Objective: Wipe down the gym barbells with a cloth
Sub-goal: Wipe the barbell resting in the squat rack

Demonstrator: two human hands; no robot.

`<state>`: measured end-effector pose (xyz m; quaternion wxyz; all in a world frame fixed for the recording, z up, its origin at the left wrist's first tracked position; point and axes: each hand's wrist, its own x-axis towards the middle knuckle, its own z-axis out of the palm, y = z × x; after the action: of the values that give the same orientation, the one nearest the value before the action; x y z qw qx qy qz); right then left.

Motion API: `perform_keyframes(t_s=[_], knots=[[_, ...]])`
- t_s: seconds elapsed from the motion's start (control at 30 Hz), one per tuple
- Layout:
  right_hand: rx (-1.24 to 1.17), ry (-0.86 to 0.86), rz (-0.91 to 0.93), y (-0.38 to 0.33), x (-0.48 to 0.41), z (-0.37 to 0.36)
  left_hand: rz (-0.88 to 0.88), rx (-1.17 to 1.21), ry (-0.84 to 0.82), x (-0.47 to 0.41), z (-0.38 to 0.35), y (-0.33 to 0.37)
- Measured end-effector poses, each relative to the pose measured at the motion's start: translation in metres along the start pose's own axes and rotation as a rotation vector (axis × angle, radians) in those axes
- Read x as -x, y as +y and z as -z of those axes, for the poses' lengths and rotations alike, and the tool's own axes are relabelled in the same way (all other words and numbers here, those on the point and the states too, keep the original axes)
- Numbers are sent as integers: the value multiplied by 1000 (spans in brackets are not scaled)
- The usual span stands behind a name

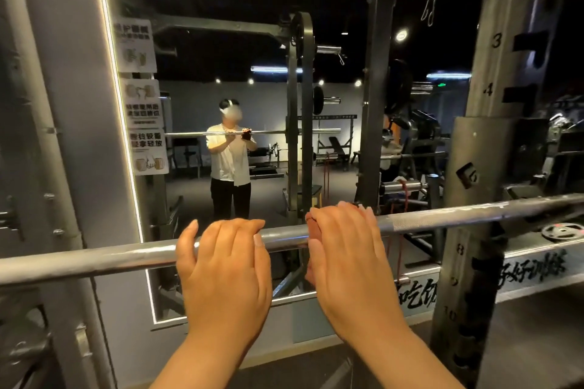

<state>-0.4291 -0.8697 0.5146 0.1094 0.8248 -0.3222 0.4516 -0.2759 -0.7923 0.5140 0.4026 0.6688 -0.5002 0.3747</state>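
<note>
Chrome steel runs across your view from lower left to upper right: the barbell [94, 257] lies racked at about chest height in front of you, with a band of knurling showing on the shaft just right of your hands. Your left hand [224, 262] rests on the bar, fingers laid nearly straight over the top of it and thumb spread off to the left on the near side, so it is relaxed rather than clenched. Your right hand [347, 256] sits just beside it on the same shaft, and it grips a reddish-brown cloth [313, 230] against the metal; the fingers lie over the top and the thumb comes in below, with the cloth bunched out at the thumb side of the hand, above and under the bar. The two hands are close together but not touching. Straight ahead stands a wall mirror [252, 98] edged with a lit strip, and in it a person in a white shirt and dark trousers [230, 155] holds both hands to a bar. Three printed signs [139, 44] are stuck one above another down the mirror's left side. To your right rises a grey rack upright [493, 73] with numbered holes, and beyond it a weight plate [562, 230] lies flat.
</note>
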Motion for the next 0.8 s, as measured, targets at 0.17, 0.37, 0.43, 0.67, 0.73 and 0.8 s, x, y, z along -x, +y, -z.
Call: perform_keyframes(t_s=[0.17,0.37,0.43,0.67,0.73,0.8], knots=[[154,-149,46,34,-25,21,-10,-10,14,0,0,-1],[58,-20,-105,28,-19,9,61,-8,1,-6,1,8],[-55,70,-83,23,3,3,46,-23,9,-3,-1,9],[226,-119,19,38,-37,21,41,-45,17,-3,-11,23],[289,-189,55,41,-48,28,30,-51,8,-3,-14,26],[243,-148,44,42,-44,26,12,-52,10,-1,-15,24]])
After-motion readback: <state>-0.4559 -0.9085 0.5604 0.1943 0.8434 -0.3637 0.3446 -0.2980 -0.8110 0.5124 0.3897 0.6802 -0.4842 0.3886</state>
